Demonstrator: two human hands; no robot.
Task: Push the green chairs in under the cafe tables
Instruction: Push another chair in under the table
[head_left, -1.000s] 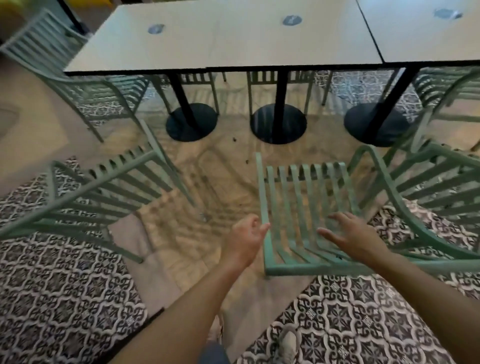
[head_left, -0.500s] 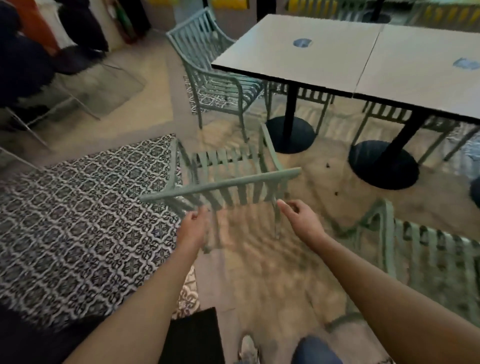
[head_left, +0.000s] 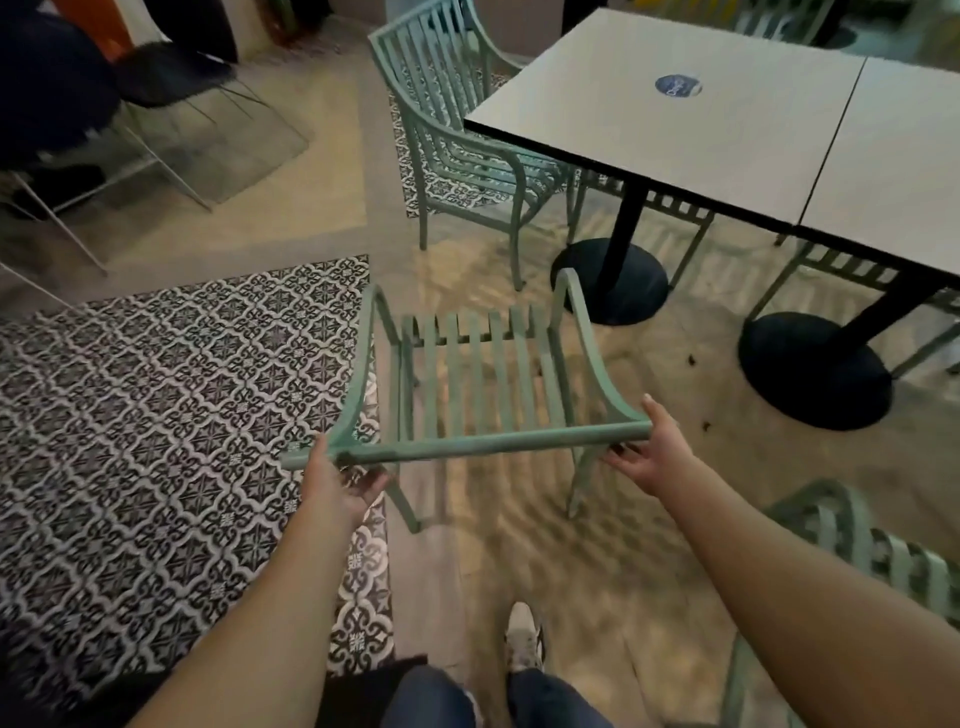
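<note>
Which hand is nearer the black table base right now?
Right. The right hand is at the chair's top rail end toward the table base; the left hand holds the far end.
</note>
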